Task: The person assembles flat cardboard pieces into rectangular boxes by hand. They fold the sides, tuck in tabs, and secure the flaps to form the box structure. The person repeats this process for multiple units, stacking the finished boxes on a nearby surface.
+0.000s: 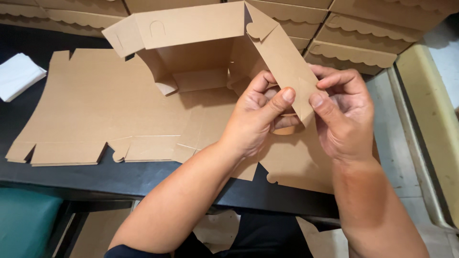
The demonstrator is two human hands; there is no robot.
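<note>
Both hands work on a half-formed brown cardboard box standing on a stack of flat box blanks on a dark table.

Left hand: fingers closed narrow, thumb pressed against the near face of the box's side flap, remaining fingers curled behind it. Right hand: also closed on the same flap, thumb on its lower corner, forefinger arched over the outer edge. Both grips are pinches on the card; neither hand is spread.

Governing relation: the flap's long axis runs from about 11 o'clock, where it joins the box's upper corner, down to about 5 o'clock, ending at a point between the two thumbs. The box body lies at 10 to 11 o'clock from the fingers. The two hands are about equally near the flap tip; the left is the nearer to the box body.

Surroundings: finished boxes with scalloped edges are stacked at 12 to 2 o'clock, beyond the work. A white folded cloth or paper lies at 9 o'clock, well apart. A green seat shows at 7 o'clock below the table edge.
</note>
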